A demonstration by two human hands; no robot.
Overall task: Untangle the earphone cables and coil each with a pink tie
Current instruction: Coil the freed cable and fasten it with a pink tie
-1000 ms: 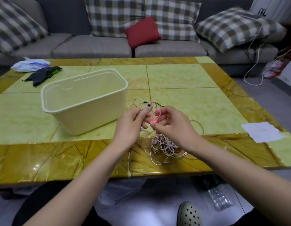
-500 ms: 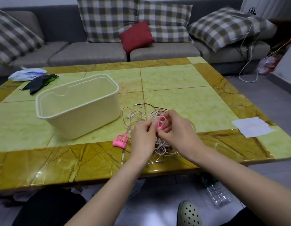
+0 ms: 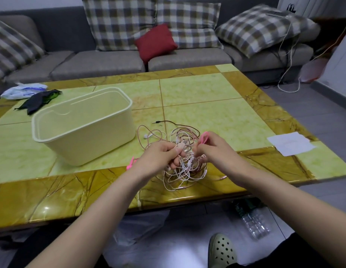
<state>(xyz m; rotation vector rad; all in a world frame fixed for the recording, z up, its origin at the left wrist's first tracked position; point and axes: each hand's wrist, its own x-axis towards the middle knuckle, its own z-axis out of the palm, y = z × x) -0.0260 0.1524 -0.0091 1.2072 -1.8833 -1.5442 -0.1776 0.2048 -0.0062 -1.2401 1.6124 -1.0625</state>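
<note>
While the left hand (image 3: 158,155) curls its fingers round a bunch of the cables (image 3: 185,171), pinning it under the thumb, the right hand (image 3: 212,147) just beside it pinches a pink tie (image 3: 204,137) that sticks up past its fingertips. The rest of the cables spill below and between both hands onto the table (image 3: 207,105). More ties (image 3: 131,164) lie just left of the left hand, a bin (image 3: 85,124) beyond them, and a paper (image 3: 291,143) well right of the right hand

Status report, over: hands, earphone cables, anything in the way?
Left hand grips the cables. Right hand pinches a pink tie. Cables in one tangle, none tied. Bin to the left, not in the way.
</note>
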